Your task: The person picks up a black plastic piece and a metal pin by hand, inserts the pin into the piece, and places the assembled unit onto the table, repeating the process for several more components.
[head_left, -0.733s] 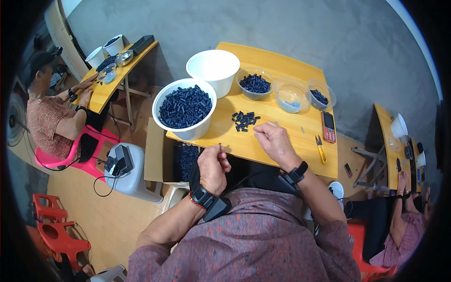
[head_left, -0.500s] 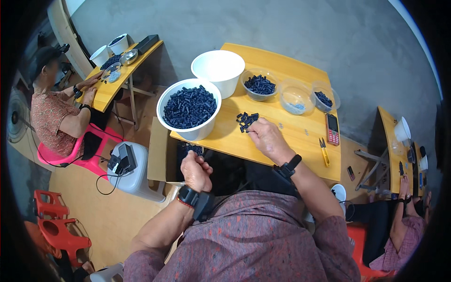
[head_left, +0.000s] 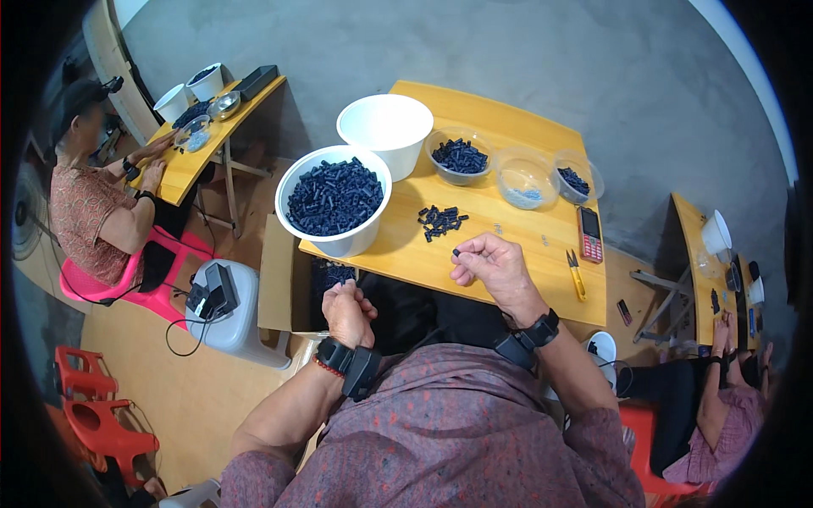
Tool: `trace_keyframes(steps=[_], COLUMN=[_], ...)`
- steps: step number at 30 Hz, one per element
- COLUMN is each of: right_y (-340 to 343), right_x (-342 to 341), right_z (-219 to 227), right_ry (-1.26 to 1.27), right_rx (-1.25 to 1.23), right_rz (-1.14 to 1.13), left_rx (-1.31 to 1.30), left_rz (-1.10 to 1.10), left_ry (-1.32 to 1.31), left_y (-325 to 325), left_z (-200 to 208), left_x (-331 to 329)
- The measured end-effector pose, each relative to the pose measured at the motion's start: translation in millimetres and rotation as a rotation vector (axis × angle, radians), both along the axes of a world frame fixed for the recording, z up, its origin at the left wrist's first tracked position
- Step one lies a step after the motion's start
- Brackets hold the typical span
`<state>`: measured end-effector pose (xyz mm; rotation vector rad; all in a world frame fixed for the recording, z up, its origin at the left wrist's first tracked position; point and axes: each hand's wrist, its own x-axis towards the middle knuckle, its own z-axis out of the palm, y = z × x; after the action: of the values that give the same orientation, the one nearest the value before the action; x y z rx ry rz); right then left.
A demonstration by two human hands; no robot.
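Observation:
My right hand (head_left: 498, 269), over the front part of the yellow table (head_left: 508, 229), pinches a small black tube-like piece (head_left: 456, 252) between thumb and fingertip. Just beyond it lies a loose pile of the same black pieces (head_left: 441, 222). My left hand (head_left: 348, 313) is closed in front of the table edge, next to an open cardboard box (head_left: 275, 275) with more black pieces (head_left: 332, 275) inside. What its curled fingers hold, if anything, is hidden. Left of the pile stands a white bucket (head_left: 292, 222) heaped with black pieces.
Behind it is a second white bucket (head_left: 385, 127). Clear bowls hold black pieces (head_left: 460, 156), small pale-blue bits (head_left: 527, 196) and more black pieces (head_left: 574, 179). Yellow-handled snips (head_left: 577, 278) and a red phone (head_left: 590, 235) lie at the right. Other people sit at tables on both sides.
My right hand has drawn back from the pile toward me, and a black piece now shows in its pinch. My left hand stays closed near the box. The view has shifted slightly.

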<state>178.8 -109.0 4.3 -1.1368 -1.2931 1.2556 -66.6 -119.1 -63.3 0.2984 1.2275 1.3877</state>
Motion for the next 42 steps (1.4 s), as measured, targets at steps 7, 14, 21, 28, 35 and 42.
trace_keyframes(steps=[7, 14, 21, 28, 35, 42], right_y=[-10, -17, -19, -23, -24, 7], right_x=[8, 4, -7, -16, -19, 38], right_z=[-13, -26, -21, -14, -8, -11], right_ry=[0.145, 0.104, -0.036, -0.122, -0.163, -0.259], right_rx=[-0.02, -0.02, 0.109, 0.006, 0.094, -0.015], right_rz=[-0.037, -0.056, -0.01, 0.019, 0.127, -0.245], left_rx=[-0.061, -0.18, 0.014, 0.373, 0.418, 0.349], left_rz=[0.104, 0.2, 0.099, -0.377, -0.707, -0.69], left_ry=[0.03, -0.122, 0.0, 0.138, 0.191, 0.131], left_y=[9, 26, 8, -16, -12, -3], left_z=[-4, -9, -11, 28, 38, 43], left_x=[-6, -15, -10, 25, 39, 49])
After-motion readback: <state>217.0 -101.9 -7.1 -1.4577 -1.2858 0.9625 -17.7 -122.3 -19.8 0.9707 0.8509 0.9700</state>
